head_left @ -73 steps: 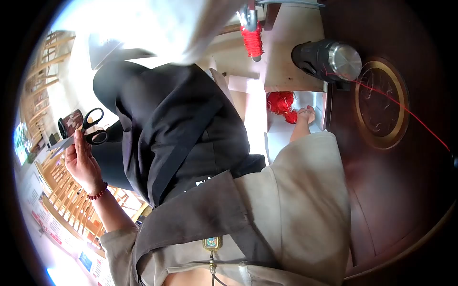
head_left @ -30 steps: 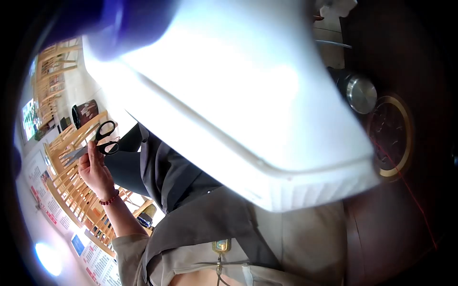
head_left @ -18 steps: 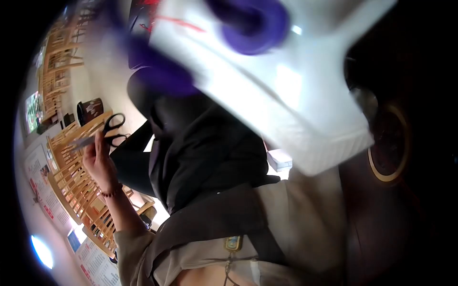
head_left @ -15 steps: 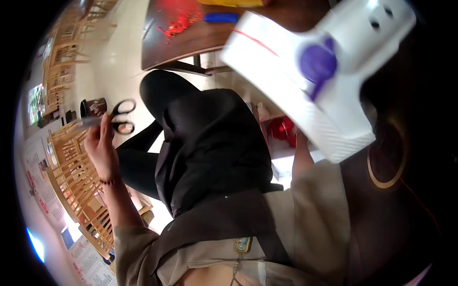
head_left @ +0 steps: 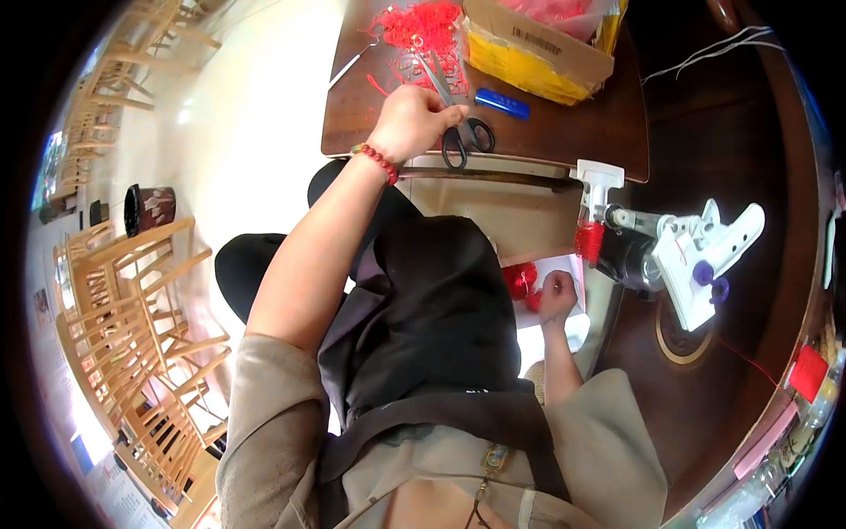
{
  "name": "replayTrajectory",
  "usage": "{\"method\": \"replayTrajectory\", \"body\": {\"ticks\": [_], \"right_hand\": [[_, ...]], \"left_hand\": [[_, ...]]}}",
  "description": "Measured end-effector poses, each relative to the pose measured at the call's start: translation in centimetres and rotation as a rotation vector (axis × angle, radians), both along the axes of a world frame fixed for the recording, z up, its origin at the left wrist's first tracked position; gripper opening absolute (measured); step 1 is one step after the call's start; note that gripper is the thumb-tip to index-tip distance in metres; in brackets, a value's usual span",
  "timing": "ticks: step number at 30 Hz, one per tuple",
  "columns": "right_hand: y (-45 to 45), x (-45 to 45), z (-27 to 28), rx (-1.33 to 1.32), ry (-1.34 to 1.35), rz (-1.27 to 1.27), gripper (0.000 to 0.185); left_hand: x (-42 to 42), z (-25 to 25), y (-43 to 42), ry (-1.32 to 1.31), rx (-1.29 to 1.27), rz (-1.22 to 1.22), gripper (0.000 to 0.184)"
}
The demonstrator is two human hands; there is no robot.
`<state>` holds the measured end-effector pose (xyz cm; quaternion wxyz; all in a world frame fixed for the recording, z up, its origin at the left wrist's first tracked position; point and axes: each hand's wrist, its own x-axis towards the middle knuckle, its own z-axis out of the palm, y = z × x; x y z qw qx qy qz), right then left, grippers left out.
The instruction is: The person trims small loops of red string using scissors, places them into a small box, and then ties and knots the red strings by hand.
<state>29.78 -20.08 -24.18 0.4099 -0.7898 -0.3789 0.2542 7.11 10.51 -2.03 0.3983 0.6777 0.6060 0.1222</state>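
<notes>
My left hand (head_left: 412,123), with a red bead bracelet, is closed on black-handled scissors (head_left: 467,141) over the front of the small wooden table (head_left: 564,137). The blades point up toward a heap of red knotted cord (head_left: 423,26); the handle loops hang near the table edge. Lower right, my right hand (head_left: 557,298) is over a light box beside red yarn (head_left: 522,280). Its fingers are curled, and what they hold, if anything, is too small to tell.
A cardboard box with yellow wrapping (head_left: 533,53) and a blue object (head_left: 502,103) are on the table. A white stand with purple knobs (head_left: 705,273) and red cord wound on a rod (head_left: 589,242) stand right, over a dark tabletop. Wooden chairs (head_left: 132,353) are at left.
My left hand has carried the scissors from the far left to above the small table. The white stand, earlier close to the camera, now appears smaller at right. My right hand remains by the red yarn.
</notes>
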Motion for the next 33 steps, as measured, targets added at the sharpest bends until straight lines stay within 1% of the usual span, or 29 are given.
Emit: {"method": "replayTrajectory", "body": {"ticks": [2,4,6,8,10,11,12,14,15,17,19,20,21,22,23,25,28,29,33], "right_hand": [[2.2,-2.2,5.8,0.096,0.124,0.105,0.011],[5.9,-4.4,10.7,0.347,0.085,0.272,0.009],[10.6,-7.3,15.4,0.420,0.158,0.359,0.009],[15.7,-8.6,16.1,0.574,0.040,0.464,0.007],[19.3,-10.3,17.2,0.577,0.290,0.396,0.008],[20.3,-11.0,17.7,0.574,0.422,0.352,0.009],[20.8,-11.4,18.5,0.552,0.538,0.336,0.009],[22.3,-12.3,20.6,0.483,0.595,0.317,0.010],[23.3,-13.1,21.7,0.526,0.649,0.357,0.008],[25.4,-14.8,23.8,0.508,0.627,0.434,0.007],[27.5,-16.9,25.8,0.451,0.615,0.471,0.008],[28.6,-17.6,25.6,0.465,0.573,0.500,0.008],[29.9,-18.1,25.3,0.472,0.529,0.529,0.008],[30.8,-18.5,25.1,0.475,0.483,0.563,0.008],[31.6,-19.3,25.6,0.457,0.484,0.541,0.008],[33.0,-20.0,25.5,0.429,0.550,0.559,0.009],[34.7,-21.0,25.3,0.339,0.646,0.575,0.010],[35.3,-21.3,25.1,0.310,0.667,0.596,0.011],[37.0,-21.9,24.8,0.275,0.695,0.677,0.011]], "left_hand": [[-0.6,-2.2,1.5,-0.065,0.006,-0.028,0.041],[-0.7,-2.3,2.3,-0.020,0.053,-0.084,0.041],[-0.9,-2.8,3.3,0.006,0.097,-0.113,0.042],[-1.2,-1.6,3.2,0.021,0.068,-0.134,0.046],[-3.0,-0.6,2.9,-0.071,0.138,-0.044,0.050],[-4.4,-0.2,2.5,-0.363,-0.016,0.070,0.052],[-5.7,1.1,1.9,-0.715,-0.258,0.143,0.051],[-8.9,2.9,1.7,-1.053,-0.471,0.125,0.052],[-9.8,3.1,1.9,-1.106,-0.441,0.123,0.052],[-11.3,3.2,2.2,-1.216,-0.383,0.117,0.054],[-12.3,2.7,2.6,-1.250,-0.333,0.132,0.055],[-12.7,2.4,2.8,-1.272,-0.308,0.142,0.056],[-13.0,2.2,2.9,-1.348,-0.315,0.173,0.050],[-13.2,2.2,2.9,-1.316,-0.282,0.185,0.047],[-13.7,2.2,3.0,-1.285,-0.246,0.204,0.044],[-14.6,1.9,3.2,-1.235,-0.149,0.211,0.038],[-16.1,1.7,3.8,-1.182,-0.197,0.260,0.032],[-16.3,1.7,4.1,-1.199,-0.192,0.263,0.024],[-17.0,2.0,4.6,-1.183,-0.266,0.278,0.021]]}}
